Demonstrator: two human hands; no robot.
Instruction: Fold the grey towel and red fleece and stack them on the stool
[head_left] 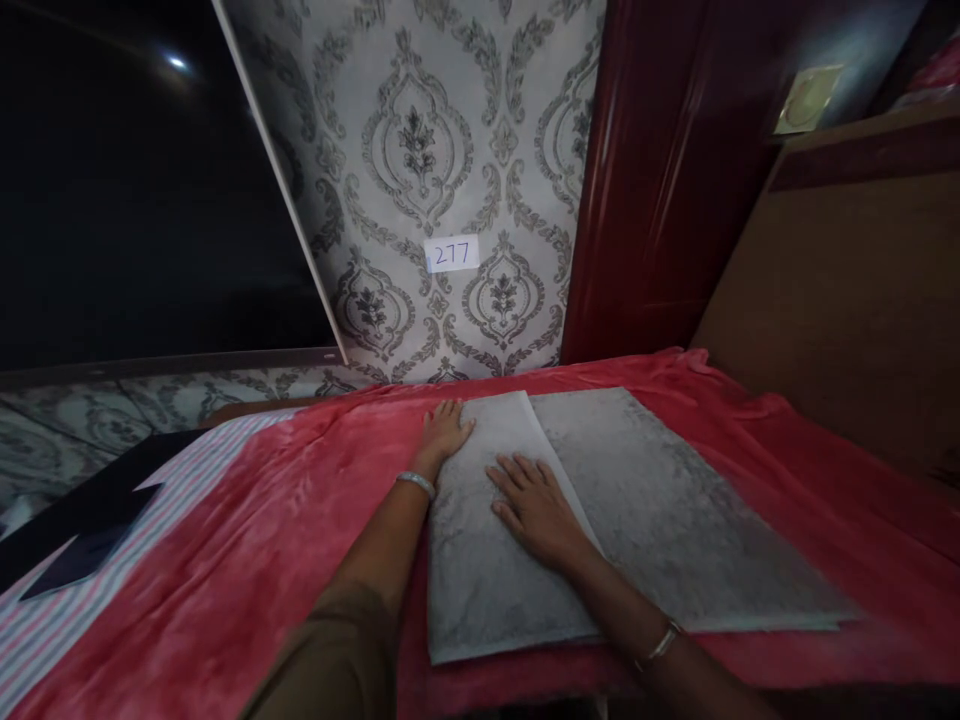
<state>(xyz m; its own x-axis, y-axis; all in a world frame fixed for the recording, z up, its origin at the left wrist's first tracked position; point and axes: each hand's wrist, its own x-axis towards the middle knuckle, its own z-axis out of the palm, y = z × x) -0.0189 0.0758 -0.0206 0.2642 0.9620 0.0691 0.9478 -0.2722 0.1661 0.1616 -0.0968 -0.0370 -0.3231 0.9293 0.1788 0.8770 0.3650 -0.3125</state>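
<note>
Grey folded cloth (600, 520) lies on the red blanket (247, 560); my left hand (444, 432) and right hand (536, 505) press flat, open; it may wrinkle if I slide.

Dim indoor light, glare spot on dark screen (177, 63), wide-angle bending at edges, soft blur.
</note>
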